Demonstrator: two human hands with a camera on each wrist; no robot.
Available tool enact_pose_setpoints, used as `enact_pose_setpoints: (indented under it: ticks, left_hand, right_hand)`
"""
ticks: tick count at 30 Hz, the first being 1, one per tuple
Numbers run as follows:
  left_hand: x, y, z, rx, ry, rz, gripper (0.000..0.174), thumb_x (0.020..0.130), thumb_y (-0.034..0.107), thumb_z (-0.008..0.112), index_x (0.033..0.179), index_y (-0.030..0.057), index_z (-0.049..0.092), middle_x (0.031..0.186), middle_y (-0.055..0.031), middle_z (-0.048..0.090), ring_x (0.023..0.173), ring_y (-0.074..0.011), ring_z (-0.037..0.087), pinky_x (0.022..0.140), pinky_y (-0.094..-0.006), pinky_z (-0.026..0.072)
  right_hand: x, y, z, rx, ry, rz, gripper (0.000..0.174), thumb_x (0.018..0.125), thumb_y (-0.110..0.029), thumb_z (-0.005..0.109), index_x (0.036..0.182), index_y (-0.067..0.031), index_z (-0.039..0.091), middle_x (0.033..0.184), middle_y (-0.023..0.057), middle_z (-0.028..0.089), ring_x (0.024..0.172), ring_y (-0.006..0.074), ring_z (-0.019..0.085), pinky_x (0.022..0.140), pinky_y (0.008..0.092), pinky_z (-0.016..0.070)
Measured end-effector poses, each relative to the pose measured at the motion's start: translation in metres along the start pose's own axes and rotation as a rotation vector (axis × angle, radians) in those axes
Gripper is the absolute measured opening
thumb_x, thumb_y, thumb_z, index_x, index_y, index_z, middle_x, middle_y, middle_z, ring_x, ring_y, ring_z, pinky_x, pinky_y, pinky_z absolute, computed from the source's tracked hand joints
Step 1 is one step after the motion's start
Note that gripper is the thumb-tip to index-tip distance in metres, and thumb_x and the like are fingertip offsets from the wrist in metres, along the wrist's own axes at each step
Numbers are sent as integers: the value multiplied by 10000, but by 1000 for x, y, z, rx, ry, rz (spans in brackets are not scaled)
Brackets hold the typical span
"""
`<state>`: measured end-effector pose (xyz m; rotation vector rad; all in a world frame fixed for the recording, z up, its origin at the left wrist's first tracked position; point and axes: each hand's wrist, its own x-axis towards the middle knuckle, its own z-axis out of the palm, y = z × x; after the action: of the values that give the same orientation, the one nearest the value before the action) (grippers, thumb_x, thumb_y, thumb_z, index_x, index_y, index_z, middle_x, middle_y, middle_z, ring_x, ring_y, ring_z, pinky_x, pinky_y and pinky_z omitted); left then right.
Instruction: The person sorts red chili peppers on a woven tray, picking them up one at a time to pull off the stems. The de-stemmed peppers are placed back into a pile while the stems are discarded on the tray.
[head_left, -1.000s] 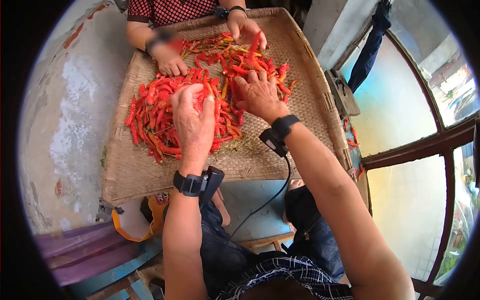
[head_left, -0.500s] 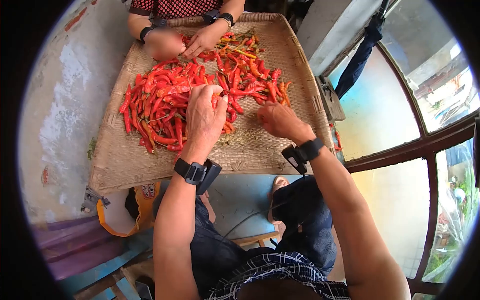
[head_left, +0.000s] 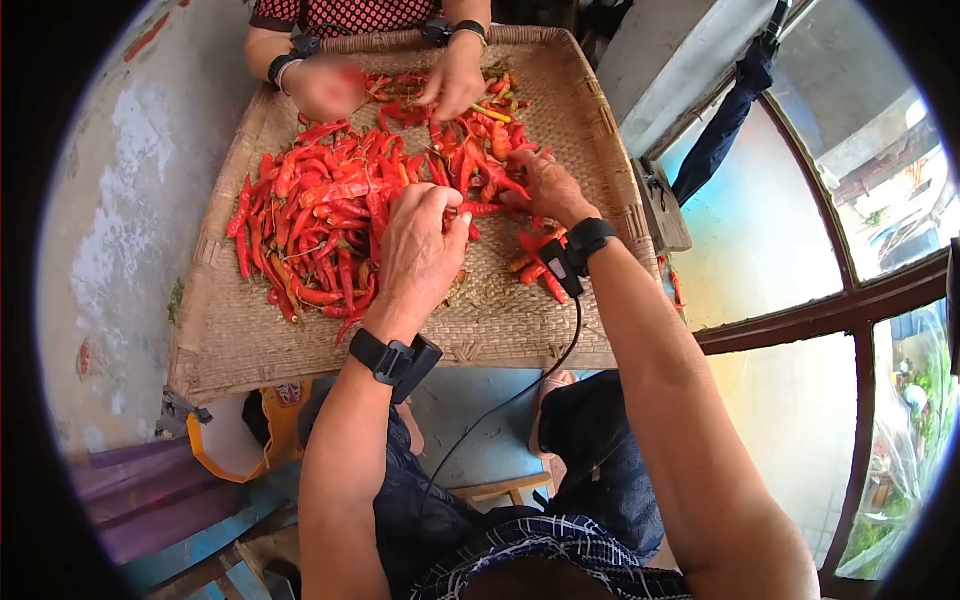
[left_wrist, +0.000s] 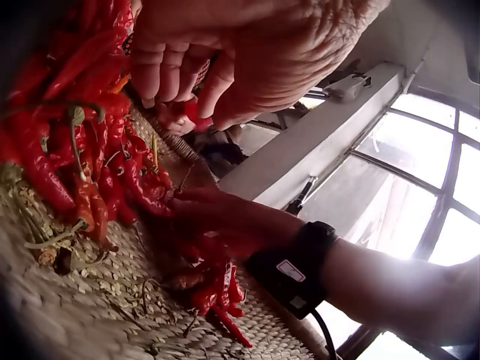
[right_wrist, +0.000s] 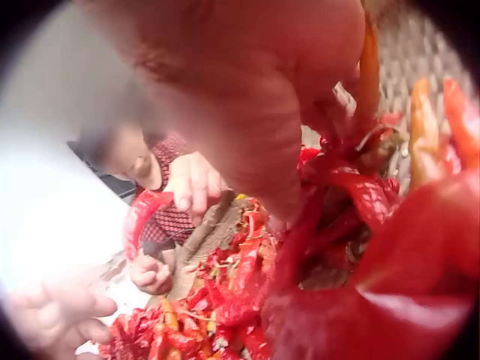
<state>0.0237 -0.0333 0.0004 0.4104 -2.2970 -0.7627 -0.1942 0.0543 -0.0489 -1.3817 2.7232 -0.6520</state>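
Many red peppers (head_left: 325,190) lie in a shallow woven tray (head_left: 240,350), the largest heap at left, a looser spread at the far right. Their long axes cross in every direction; along the heap's left edge several run roughly near to far. A yellow pepper (head_left: 490,112) lies at a slant, mostly left to right, in the far spread. A small cluster (head_left: 540,268) sits apart, nearer, below the right wrist, one of its peppers pointing near and right.

The left hand (head_left: 422,250) is over the heap's right side, fingers bent and bunched; whether they pinch anything I cannot tell. The right hand (head_left: 553,190) reaches onto the right-hand peppers, fingers extended and touching them, not curled round one.

Across the tray, another person's hand (right_wrist: 195,184) holds a curved red pepper (right_wrist: 142,221), its long axis nearly upright. An orange-edged bag (head_left: 225,460) is below the tray's near left corner.
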Motion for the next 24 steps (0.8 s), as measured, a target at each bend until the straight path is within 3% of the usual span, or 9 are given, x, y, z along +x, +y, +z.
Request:
enact_pose_setpoints:
  ticks: [2, 7, 9, 11, 14, 17, 19, 22, 24]
  left_hand:
    - [1, -2, 3, 8, -6, 21, 182, 823, 96, 627, 972, 7, 571, 964, -148, 549, 865, -296, 559, 774, -379, 455]
    - [2, -6, 13, 2, -43, 25, 176, 792, 79, 649, 935, 24, 561, 936, -149, 553, 925, -334, 547, 812, -414, 456]
    - [-1, -6, 15, 6, -69, 15, 175, 792, 80, 650, 933, 25, 561, 932, -149, 555, 926, -336, 548, 810, -415, 459]
    - [-5, -7, 17, 24, -98, 60, 155, 813, 49, 624, 943, 1, 554, 866, -131, 535, 804, -296, 562, 737, -381, 455]
    - [-8, 3, 17, 6, -175, 16, 165, 826, 49, 610, 973, -3, 554, 887, -148, 546, 814, -296, 581, 742, -384, 467]
    - [-11, 5, 22, -18, -253, -13, 203, 849, 47, 580, 1047, 10, 565, 956, -150, 574, 816, -261, 595, 739, -368, 481]
    - [-12, 11, 27, -167, -203, -71, 273, 845, 27, 577, 1117, 23, 563, 989, -124, 583, 782, -216, 590, 725, -344, 487]
    - [-9, 26, 24, -212, -162, -116, 282, 810, -33, 604, 1084, 29, 577, 974, -146, 572, 812, -294, 616, 717, -373, 509]
    - [-7, 22, 27, -205, -167, -41, 277, 804, -40, 609, 1073, 26, 585, 983, -144, 568, 806, -280, 614, 718, -366, 508]
  right_hand:
    - [3, 0, 12, 204, -53, -260, 456, 712, -190, 722, 1130, -106, 560, 1027, 168, 599, 951, 333, 595, 825, 408, 484]
    - [-43, -29, -21, 164, -65, -372, 257, 711, -33, 600, 967, -54, 582, 868, 152, 592, 874, 330, 577, 781, 404, 480]
    - [-55, -30, -43, 205, -243, -394, 221, 705, -11, 586, 922, -54, 596, 834, 154, 596, 889, 336, 579, 783, 397, 479]
    - [-69, -25, -48, 201, -249, -391, 196, 707, -14, 587, 897, -54, 616, 835, 150, 615, 878, 338, 597, 766, 407, 482]
    - [-97, -37, -57, 49, -30, -113, 121, 762, -52, 599, 877, -41, 636, 846, 145, 648, 829, 334, 627, 719, 412, 494]
    - [-117, -41, -51, 226, 136, -97, 121, 781, -64, 603, 893, -49, 644, 835, 155, 649, 814, 343, 627, 713, 409, 496]
    - [-118, -48, -63, 96, 104, -63, 136, 779, -67, 605, 907, -47, 646, 821, 158, 651, 795, 343, 632, 698, 406, 501]
    - [-111, -53, -70, 296, 226, -106, 134, 754, -53, 573, 867, -56, 645, 796, 157, 656, 779, 351, 636, 686, 429, 509]
    - [-108, -53, -62, 308, 200, -151, 133, 763, -68, 582, 877, -53, 647, 768, 165, 654, 763, 355, 637, 681, 431, 509]
